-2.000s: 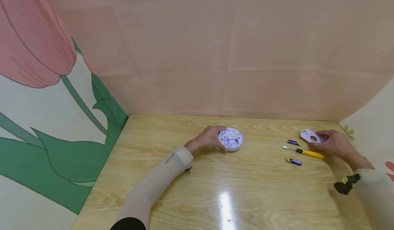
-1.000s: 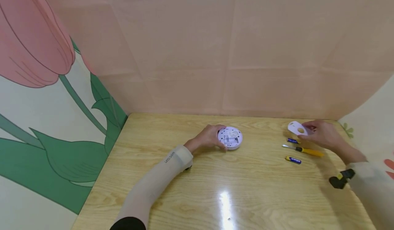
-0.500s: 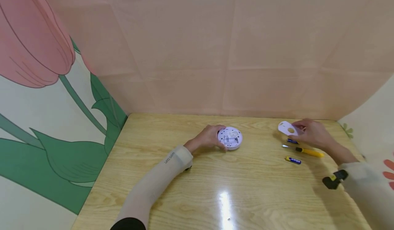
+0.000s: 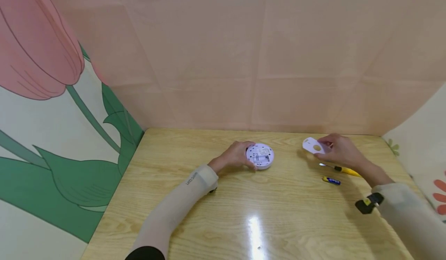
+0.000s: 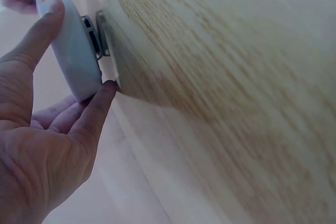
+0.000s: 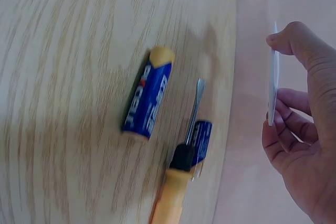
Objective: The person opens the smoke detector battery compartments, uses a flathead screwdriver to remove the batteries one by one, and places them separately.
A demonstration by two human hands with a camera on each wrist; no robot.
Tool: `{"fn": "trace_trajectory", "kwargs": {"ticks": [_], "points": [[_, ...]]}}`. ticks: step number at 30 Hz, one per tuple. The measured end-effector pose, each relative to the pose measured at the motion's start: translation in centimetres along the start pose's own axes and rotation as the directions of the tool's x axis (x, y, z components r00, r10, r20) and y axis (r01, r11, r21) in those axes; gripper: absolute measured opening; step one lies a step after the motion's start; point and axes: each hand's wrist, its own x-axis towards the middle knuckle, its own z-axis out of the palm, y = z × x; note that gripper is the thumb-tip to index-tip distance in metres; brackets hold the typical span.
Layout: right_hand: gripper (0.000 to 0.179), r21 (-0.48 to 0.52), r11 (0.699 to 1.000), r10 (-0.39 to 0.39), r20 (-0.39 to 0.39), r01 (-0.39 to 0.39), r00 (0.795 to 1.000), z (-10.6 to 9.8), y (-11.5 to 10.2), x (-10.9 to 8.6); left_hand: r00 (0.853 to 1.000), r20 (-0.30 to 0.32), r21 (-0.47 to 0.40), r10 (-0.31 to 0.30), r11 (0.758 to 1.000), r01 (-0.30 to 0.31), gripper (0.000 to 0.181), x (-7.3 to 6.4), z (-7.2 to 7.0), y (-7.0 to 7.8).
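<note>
My left hand (image 4: 238, 155) grips the edge of a round white device (image 4: 261, 156), whose face with an uncovered battery compartment is turned up. The left wrist view has this device (image 5: 71, 51) edge-on between thumb and fingers, tilted, with a dark and metallic part on its table side. In my right hand (image 4: 343, 151) a thin white plate (image 4: 309, 145) with a round hole is pinched between thumb and fingers, held above the table. Near it lie a yellow-handled screwdriver (image 4: 348, 171) and a blue-and-yellow battery (image 4: 331, 181). A second battery (image 6: 201, 137), behind the screwdriver in the right wrist view, is hidden in the head view.
The wood-grain table (image 4: 195, 221) reaches back to a pinkish cloth backdrop (image 4: 209, 59). A wall with a painted tulip (image 4: 38, 43) stands at left, and a pale wall (image 4: 423, 136) at right. A bright reflection shows on the tabletop.
My right hand has carried the white plate leftward, past the batteries and screwdriver, closer to the round device. It now covers the far battery in the head view. The left hand stays put.
</note>
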Motion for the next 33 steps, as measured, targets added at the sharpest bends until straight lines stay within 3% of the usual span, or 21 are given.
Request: {"fn": "trace_trajectory", "kwargs": {"ticks": [12, 33], "points": [[0.054, 0.012, 0.994, -0.107, -0.037, 0.107, 0.994, 1.0, -2.2, 0.7, 1.0, -0.006, 0.001, 0.003, 1.0, -0.003, 0.102, 0.0, 0.1, -0.1], [0.053, 0.06, 0.986, -0.151, -0.061, 0.154, 0.987, 2.2, -5.3, 1.2, 1.0, -0.021, 0.002, 0.011, 1.0, -0.011, 0.102, 0.0, 0.2, -0.1]]}}
